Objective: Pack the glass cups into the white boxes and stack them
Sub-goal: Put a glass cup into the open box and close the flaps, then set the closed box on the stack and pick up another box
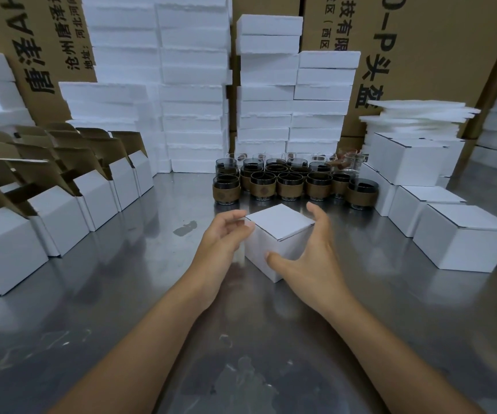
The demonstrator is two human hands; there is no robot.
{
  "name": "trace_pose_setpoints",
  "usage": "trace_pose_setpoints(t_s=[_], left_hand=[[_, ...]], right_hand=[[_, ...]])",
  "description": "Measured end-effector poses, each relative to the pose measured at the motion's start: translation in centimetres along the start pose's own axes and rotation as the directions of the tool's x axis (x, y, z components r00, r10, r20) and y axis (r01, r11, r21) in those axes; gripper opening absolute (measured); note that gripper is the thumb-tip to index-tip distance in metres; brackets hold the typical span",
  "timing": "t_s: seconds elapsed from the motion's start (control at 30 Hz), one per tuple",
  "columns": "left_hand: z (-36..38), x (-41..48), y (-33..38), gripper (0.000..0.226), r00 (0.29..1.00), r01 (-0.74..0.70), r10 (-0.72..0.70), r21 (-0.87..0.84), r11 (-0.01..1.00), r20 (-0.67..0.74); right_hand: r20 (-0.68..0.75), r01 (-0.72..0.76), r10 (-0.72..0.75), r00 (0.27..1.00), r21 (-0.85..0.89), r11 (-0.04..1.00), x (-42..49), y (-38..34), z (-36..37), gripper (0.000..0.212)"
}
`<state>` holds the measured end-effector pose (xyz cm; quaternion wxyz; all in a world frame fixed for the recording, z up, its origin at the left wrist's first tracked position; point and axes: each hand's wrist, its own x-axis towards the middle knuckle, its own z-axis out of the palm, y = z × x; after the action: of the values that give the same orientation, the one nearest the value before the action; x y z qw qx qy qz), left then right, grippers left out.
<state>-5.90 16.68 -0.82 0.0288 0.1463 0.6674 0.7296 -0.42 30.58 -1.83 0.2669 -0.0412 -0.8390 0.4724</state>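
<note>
On open tabletop (127, 309), closed white box (278, 224)

Far left carton (46, 40), print turned sideways: "沧州唐泽", "地址: 河北河间", large letters "AH". Far right carton (420, 55): "科技有限", "(西区", large "0-P头盔". All lines are cut off at the edges.
</note>
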Motion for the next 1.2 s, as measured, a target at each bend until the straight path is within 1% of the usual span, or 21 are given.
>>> trace_pose_setpoints(t_s=[0.13, 0.3, 0.43, 0.57, 0.63, 0.73, 0.8, 0.9, 1.0, 1.2], left_hand=[[0.0, -0.1, 0.1, 0.015, 1.0, 0.024, -0.024, -0.009, 1.0, -0.011], [0.1, 0.0, 0.4, 0.014, 0.999, 0.031, -0.033, -0.042, 0.999, -0.028], [0.1, 0.1, 0.4, 0.014, 0.999, 0.03, -0.032, -0.056, 0.998, -0.02], [0.1, 0.3, 0.3, 0.016, 0.999, 0.034, -0.035, -0.054, 0.998, -0.015], [0.1, 0.5, 0.1, 0.017, 0.999, 0.037, -0.038, -0.053, 0.998, -0.017], [0.1, 0.7, -0.1, 0.017, 0.999, 0.037, -0.039, -0.066, 0.997, -0.023], [0.2, 0.9, -0.2, 0.016, 0.999, 0.031, -0.032, -0.068, 0.997, -0.02], [0.4, 1.2, -0.4, 0.016, 1.0, 0.014, -0.015, -0.062, 0.998, -0.016], [0.5, 1.3, -0.5, 0.015, 1.0, 0.001, -0.001, -0.047, 0.999, -0.01], [0.5, 1.2, -0.5, 0.015, 1.0, -0.01, 0.011, -0.026, 1.0, 0.009]], right_hand=[[-0.045, -0.047, 0.047, 0.998, 0.004, 0.999, 0.4, 0.3, -0.5, 0.097], [-0.115, -0.036, 0.032, 0.993, -0.029, 0.999, 1.6, -0.5, -2.4, 0.094], [-0.218, 0.003, -0.007, 0.976, -0.018, 1.0, 4.0, -2.7, -6.7, 0.086], [-0.301, 0.014, -0.033, 0.953, -0.065, 0.998, 7.8, -4.3, -12.4, 0.081], [-0.366, -0.019, -0.019, 0.93, -0.099, 0.995, 9.6, -4.2, -15.0, 0.08], [-0.5, -0.096, 0.026, 0.866, -0.115, 0.989, 11.6, -3.1, -18.2, 0.082], [-0.555, -0.139, 0.049, 0.83, -0.121, 0.983, 12.0, -1.8, -19.5, 0.082], [-0.583, -0.204, 0.081, 0.808, -0.149, 0.968, 12.0, 0.6, -20.5, 0.078], [-0.595, -0.268, 0.118, 0.795, -0.169, 0.949, 11.8, 2.6, -20.8, 0.079], [-0.601, -0.292, 0.113, 0.792, -0.21, 0.933, 11.3, 4.9, -20.4, 0.077]])
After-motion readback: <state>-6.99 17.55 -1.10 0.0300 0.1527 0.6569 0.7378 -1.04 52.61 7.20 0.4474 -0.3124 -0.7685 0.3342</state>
